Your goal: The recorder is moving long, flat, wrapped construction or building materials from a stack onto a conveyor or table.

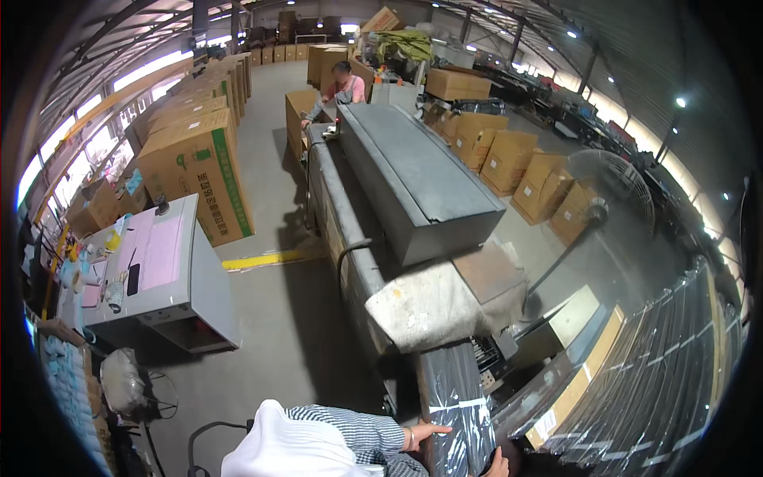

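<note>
The left grip (427,434) lies on the left edge of a long dark bundle (465,421), a digit reaching across its top; the right grip (499,465) touches the bundle's right edge, mostly cut off by the lower border. How firmly either one closes I cannot tell. The bundle is wrapped in glossy clear plastic, with a white band (461,405) across it, and lies at the near end of a long grey machine (421,171). A checked sleeve (350,420) leads to the left grip, beside white cloth (286,445).

Just beyond the bundle, a pale cloth (425,306) covers the machine's end. To the right stand plastic-wrapped dark panels (660,378) and, farther off, a large round fan (612,191). To the left, a grey worktop (191,238) carries a pink sheet (151,248) and a dark flat object (133,277). Near the machine's far end is another person (350,86), and brown cartons (195,175) stand in a row to the left.
</note>
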A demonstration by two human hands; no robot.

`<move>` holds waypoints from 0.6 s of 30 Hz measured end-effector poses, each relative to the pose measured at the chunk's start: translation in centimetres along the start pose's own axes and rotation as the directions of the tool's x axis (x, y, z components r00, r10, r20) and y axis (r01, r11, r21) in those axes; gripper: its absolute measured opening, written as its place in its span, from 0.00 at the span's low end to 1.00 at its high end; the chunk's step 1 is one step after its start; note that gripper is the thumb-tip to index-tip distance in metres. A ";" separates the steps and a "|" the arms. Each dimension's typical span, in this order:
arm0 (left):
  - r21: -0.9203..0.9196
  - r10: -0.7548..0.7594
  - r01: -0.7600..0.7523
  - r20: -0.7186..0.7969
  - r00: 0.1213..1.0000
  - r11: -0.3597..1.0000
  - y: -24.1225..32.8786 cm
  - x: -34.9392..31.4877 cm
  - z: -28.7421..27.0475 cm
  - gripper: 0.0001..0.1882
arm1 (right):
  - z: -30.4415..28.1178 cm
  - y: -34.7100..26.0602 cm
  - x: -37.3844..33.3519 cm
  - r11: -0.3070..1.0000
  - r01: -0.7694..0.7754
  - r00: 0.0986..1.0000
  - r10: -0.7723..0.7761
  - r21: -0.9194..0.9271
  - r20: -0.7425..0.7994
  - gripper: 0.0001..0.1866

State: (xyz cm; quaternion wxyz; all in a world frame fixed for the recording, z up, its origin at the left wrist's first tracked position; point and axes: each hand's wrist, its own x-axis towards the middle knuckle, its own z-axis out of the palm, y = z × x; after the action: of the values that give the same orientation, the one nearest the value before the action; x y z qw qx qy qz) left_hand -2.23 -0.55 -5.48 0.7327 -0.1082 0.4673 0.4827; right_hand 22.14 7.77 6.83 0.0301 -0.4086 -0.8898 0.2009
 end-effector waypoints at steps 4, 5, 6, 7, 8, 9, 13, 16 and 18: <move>-0.050 -0.050 0.047 -0.056 0.997 0.998 1.3 3.6 -1.7 0.51 | 0.0 -0.7 3.0 0.999 0.032 0.999 -0.032 -0.036 0.000 0.54; -0.076 -0.044 0.041 -0.046 0.998 0.996 1.7 4.5 -2.3 0.50 | 0.0 -0.9 3.8 0.998 0.040 0.999 -0.040 -0.041 -0.005 0.54; -0.078 -0.076 0.074 -0.031 0.997 0.994 2.5 4.3 -2.3 0.45 | 0.2 -0.9 4.6 0.999 0.023 1.000 -0.022 -0.023 0.014 0.51; -0.075 -0.072 0.070 -0.030 0.997 0.995 3.2 4.0 -2.3 0.45 | 0.5 -0.8 5.4 1.000 0.005 0.999 -0.005 -0.005 0.034 0.49; -0.090 -0.083 0.085 0.029 0.996 0.992 3.8 3.8 -2.3 0.53 | 1.0 -0.4 5.9 0.999 0.049 0.999 -0.049 0.020 -0.015 0.49; -0.108 -0.092 0.101 0.085 0.992 0.989 4.4 3.7 -2.6 0.61 | 1.0 -0.6 6.5 0.998 0.053 0.998 -0.053 0.021 -0.016 0.49; -0.068 -0.142 0.137 -0.070 0.987 0.988 5.7 5.6 -2.9 0.39 | 1.2 -0.9 8.1 0.999 0.040 0.999 -0.040 -0.016 0.013 0.51; -0.122 -0.119 0.117 -0.005 0.993 0.986 8.2 1.4 -2.0 0.26 | 1.5 -1.9 9.8 0.994 0.047 0.998 -0.043 -0.100 0.045 0.53; -0.260 -0.035 0.062 0.106 0.994 0.964 7.3 6.3 -6.1 0.40 | 3.1 -2.8 13.1 0.987 0.147 0.988 -0.149 -0.066 -0.038 0.48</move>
State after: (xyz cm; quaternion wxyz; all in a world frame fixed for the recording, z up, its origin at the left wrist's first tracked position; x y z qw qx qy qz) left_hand -11.11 3.28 -11.58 0.7460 -0.1914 0.3592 0.5271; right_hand 10.79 14.76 3.59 0.0509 -0.3463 -0.9227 0.1613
